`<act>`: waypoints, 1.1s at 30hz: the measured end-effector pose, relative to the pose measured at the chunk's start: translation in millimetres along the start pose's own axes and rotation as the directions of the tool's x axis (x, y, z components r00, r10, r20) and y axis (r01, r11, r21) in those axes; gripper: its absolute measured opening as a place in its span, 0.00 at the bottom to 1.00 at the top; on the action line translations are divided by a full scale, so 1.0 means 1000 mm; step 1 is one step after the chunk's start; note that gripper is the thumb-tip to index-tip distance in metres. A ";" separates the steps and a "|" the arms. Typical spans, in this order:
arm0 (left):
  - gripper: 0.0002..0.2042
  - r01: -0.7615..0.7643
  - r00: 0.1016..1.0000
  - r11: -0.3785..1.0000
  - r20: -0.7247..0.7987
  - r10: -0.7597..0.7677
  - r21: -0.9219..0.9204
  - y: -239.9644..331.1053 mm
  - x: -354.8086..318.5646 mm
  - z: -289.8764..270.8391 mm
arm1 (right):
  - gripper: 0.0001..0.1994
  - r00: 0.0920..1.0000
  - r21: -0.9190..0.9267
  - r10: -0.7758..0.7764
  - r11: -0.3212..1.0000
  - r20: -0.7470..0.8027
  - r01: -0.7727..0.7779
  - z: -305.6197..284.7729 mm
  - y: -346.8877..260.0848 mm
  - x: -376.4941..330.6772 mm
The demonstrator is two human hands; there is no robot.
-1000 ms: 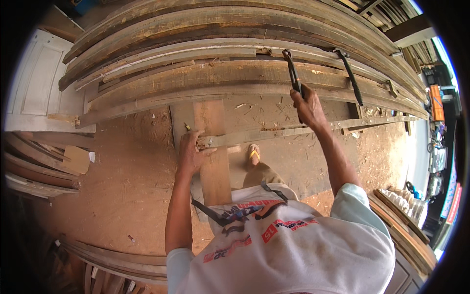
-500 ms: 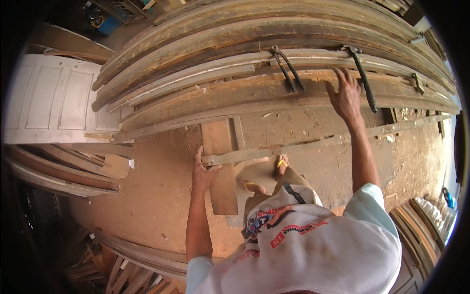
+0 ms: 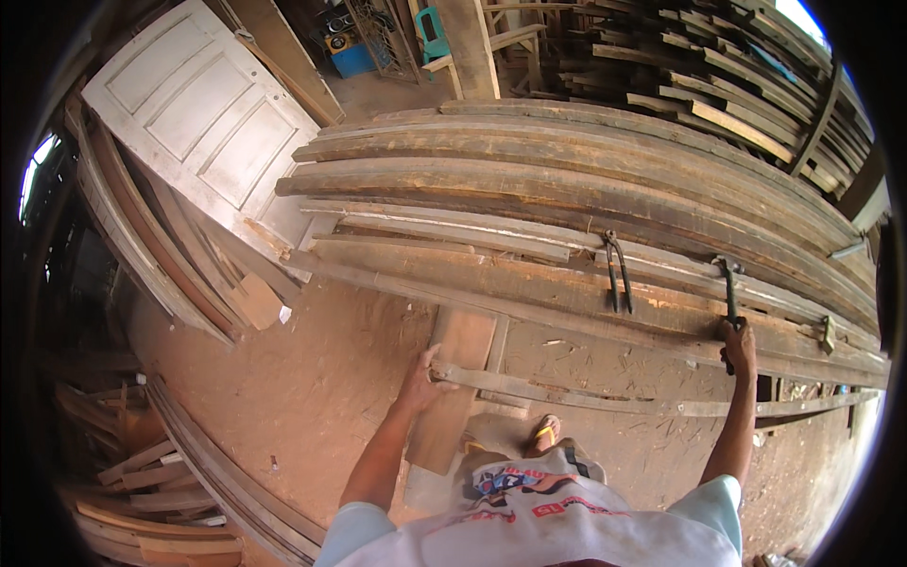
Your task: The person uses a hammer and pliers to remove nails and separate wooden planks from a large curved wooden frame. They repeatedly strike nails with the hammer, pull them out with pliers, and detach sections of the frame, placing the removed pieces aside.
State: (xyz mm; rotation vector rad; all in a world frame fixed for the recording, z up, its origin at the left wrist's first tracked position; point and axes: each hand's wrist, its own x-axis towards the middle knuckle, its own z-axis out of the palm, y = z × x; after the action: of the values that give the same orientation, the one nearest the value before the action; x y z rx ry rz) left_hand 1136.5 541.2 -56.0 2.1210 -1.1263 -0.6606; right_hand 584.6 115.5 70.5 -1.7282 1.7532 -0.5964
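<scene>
My left hand [image 3: 419, 383] is closed round the near-left end of a long, narrow wooden strip [image 3: 557, 391], which runs off to the right. Under that end lies a short, wide board [image 3: 455, 420] near my feet. Over to the right, my right hand [image 3: 742, 346] is wrapped round the dark handle of a hammer [image 3: 731, 293]. The hammer's head still rests on the stacked beams. A pair of long-handled pincers [image 3: 615, 274] lies to its left, handles toward me.
Long thick beams [image 3: 529, 194] are stacked across the space ahead. A white panelled door [image 3: 203, 113] leans at the far left. Offcuts [image 3: 151, 491] pile up at lower left, and more timber [image 3: 718, 85] is heaped at the back right. Wood chips litter the dirt floor [image 3: 312, 397].
My right hand, open over the beams before, has closed on the hammer's handle. My left hand keeps hold of the strip's end. The view has tilted up toward the back.
</scene>
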 end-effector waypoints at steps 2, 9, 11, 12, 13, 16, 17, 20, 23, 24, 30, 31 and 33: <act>0.52 0.053 0.998 0.994 0.026 -0.051 -0.101 0.019 0.003 -0.002 | 0.21 0.998 0.059 0.062 0.996 0.002 -0.062 -0.008 0.009 0.001; 0.52 0.006 1.000 0.998 -0.011 -0.006 -0.068 0.010 0.000 -0.001 | 0.24 0.999 0.381 -0.023 0.924 -0.040 0.037 0.003 0.014 -0.042; 0.52 0.123 0.992 0.990 0.048 -0.121 -0.065 0.019 -0.004 -0.007 | 0.25 0.995 0.453 -0.087 0.886 -0.041 0.096 0.000 -0.028 -0.083; 0.51 0.180 0.981 0.982 0.081 -0.175 -0.060 0.024 -0.002 -0.011 | 0.26 0.994 0.506 -0.111 0.857 -0.004 0.098 -0.005 -0.044 -0.099; 0.51 0.152 0.986 0.987 0.070 -0.148 -0.053 0.019 0.000 -0.013 | 0.23 0.990 0.621 -0.121 0.782 0.068 0.053 -0.006 -0.049 -0.106; 0.50 0.085 0.995 0.995 0.059 -0.082 -0.043 0.009 -0.001 -0.008 | 0.20 0.927 0.787 -0.333 0.613 0.172 0.074 -0.013 -0.094 -0.141; 0.51 0.052 0.997 0.998 0.063 -0.049 -0.044 0.018 0.002 -0.010 | 0.25 0.922 0.839 -0.348 0.541 0.167 0.053 -0.010 -0.107 -0.149; 0.51 0.091 0.994 0.991 0.076 -0.083 -0.100 0.027 -0.001 -0.014 | 0.37 0.793 0.889 -0.550 0.457 0.260 0.025 -0.009 -0.134 -0.156; 0.52 0.018 1.000 0.993 0.021 -0.016 -0.120 0.013 -0.005 -0.009 | 0.39 0.732 0.921 -0.590 0.367 0.341 -0.133 0.021 -0.168 -0.177; 0.52 -0.024 1.000 0.992 -0.007 0.023 -0.123 0.010 -0.004 -0.007 | 0.39 0.715 0.910 -0.586 0.373 0.381 -0.179 0.034 -0.174 -0.182; 0.52 -0.034 0.998 0.996 -0.047 0.030 -0.084 0.005 -0.001 0.002 | 0.24 0.687 0.620 -0.425 0.783 0.590 -0.048 0.095 -0.231 -0.220; 0.52 -0.061 0.995 0.996 -0.083 0.055 -0.071 0.003 -0.003 0.002 | 0.24 0.658 0.549 -0.429 0.835 0.618 0.029 0.104 -0.242 -0.223; 0.52 -0.118 0.983 0.992 -0.146 0.111 -0.042 -0.001 -0.004 0.004 | 0.25 0.651 0.530 -0.439 0.845 0.619 0.067 0.119 -0.260 -0.228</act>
State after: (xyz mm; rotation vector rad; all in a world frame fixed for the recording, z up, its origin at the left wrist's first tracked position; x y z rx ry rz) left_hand 1132.0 543.5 -59.1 2.0098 -1.1310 -0.4706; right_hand 848.7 340.4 186.4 -1.5553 0.7157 -0.3229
